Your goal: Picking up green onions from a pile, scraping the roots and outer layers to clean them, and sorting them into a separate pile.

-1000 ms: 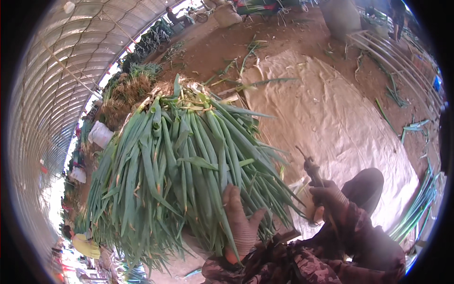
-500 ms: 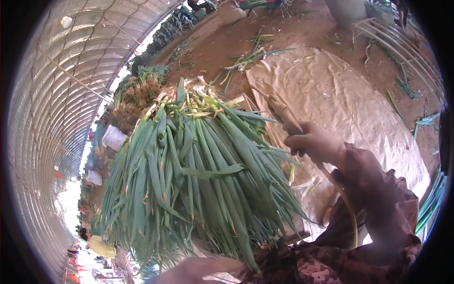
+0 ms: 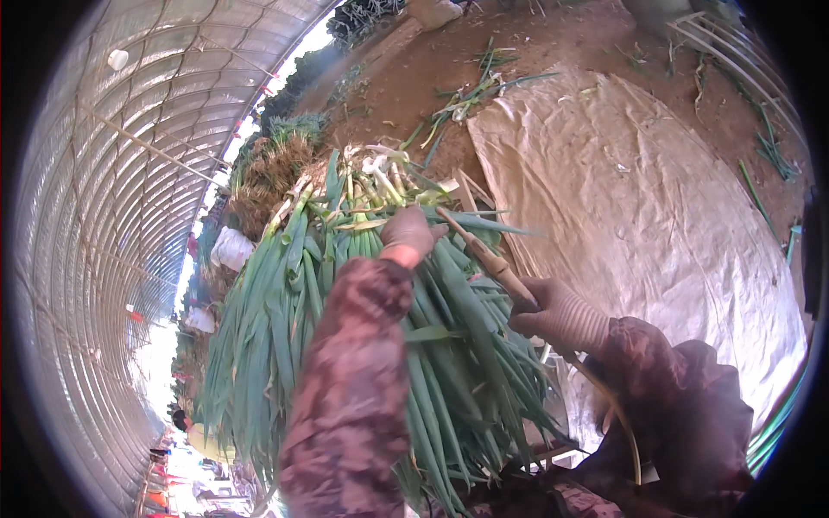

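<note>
A big heap of green onions (image 3: 259, 319) lies in front of me, pale root ends away from me and long leaves hanging toward me. My left hand (image 3: 408, 231), in a pinkish glove, is at the pale stalks near the heap's top, its fingers curled round a green onion (image 3: 389, 183); the fingertips are partly hidden. Right of the heap, my right hand (image 3: 566, 318), also gloved, is closed round a tan nozzle (image 3: 492, 262). Its thin tip points up and left, close to my left hand. A thin yellowish hose (image 3: 623, 414) trails from it toward my body.
A wrinkled tan sheet (image 3: 639, 190) covers the ground at right. Loose green leaves (image 3: 471, 99) lie on the brown soil (image 3: 570, 43) beyond. More bundled onions (image 3: 281, 164) stand behind the heap. A pale metal rack (image 3: 734, 60) is at far right, a curved greenhouse wall (image 3: 112, 259) at left.
My left hand has reached from the lower edge up to the stalk ends of the heap. My right hand has lowered slightly, the nozzle now nearer the stalks. The view has shifted a little.
</note>
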The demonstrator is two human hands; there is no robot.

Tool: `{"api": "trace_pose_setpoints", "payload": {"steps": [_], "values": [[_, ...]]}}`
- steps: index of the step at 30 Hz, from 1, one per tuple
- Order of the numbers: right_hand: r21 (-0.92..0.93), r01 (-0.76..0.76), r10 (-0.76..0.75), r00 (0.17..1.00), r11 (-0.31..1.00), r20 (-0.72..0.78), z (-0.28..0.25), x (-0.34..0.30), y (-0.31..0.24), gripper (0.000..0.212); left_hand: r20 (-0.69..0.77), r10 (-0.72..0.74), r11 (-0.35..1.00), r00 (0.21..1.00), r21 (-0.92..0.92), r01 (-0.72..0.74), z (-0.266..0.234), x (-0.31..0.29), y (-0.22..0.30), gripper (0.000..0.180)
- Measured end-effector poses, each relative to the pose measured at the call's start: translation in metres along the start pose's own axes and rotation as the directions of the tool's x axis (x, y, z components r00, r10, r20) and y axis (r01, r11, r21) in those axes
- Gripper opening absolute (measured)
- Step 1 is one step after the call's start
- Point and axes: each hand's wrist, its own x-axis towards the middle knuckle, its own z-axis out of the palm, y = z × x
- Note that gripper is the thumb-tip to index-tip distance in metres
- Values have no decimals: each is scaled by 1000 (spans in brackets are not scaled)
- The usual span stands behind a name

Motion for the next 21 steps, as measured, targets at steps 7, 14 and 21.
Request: {"api": "trace_pose_setpoints", "payload": {"steps": [7, 14, 21], "values": [[56, -81, 78, 995, 995, 57, -4, -5, -10, 43, -21, -269, 959, 963, -94, 266, 102, 127, -80, 49], [123, -132, 144, 984, 984, -102, -52, -13, -4, 36, -123, 266, 671, 956, -689, -275, 102, 13, 46, 28], [153, -30, 28, 1000, 988, 13, -20, -8, -10, 38, 202, 580, 784, 789, -400, -474, 52, -136, 66, 62]]}}
